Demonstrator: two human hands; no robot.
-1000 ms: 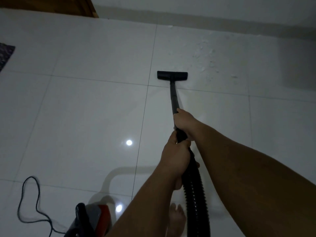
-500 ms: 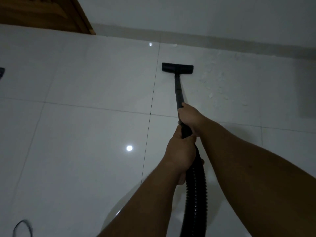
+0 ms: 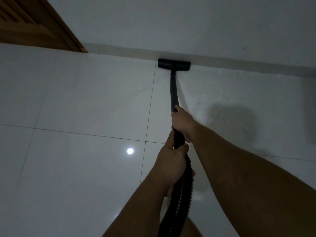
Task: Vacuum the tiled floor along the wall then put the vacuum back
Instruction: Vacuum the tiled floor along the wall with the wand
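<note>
Here I see both hands wrapped tight on the vacuum. My right hand [image 3: 182, 121] is the far one. Its grip is closed all the way around the black wand [image 3: 173, 89], with the fingers curled under so I cannot see them well. My left hand [image 3: 172, 162] is nearer to me. Its grip is closed around the spot where the wand meets the ribbed hose [image 3: 181, 194]. The two hands sit close together, one just behind the other on the same black tube.

The floor head [image 3: 174, 64] lies flat on the tiled floor [image 3: 85, 103] and touches the low skirting strip [image 3: 239, 63] at the foot of the white wall [image 3: 188, 23]. There is no room ahead of it. To the left the floor is wide and shiny, with a bright light spot [image 3: 130, 151] on it. A wooden door [image 3: 34, 24] stands far to the left, well apart from the head. To the right the tile looks dusty with pale specks [image 3: 222, 103], and a dark shadow [image 3: 232, 120] lies there.

The wand's long line runs from my hands straight away to the wall, tipped down to the floor. The floor head's long side runs along the wall, across the wand. The hose drops down toward me and leaves the bottom of the view.
</note>
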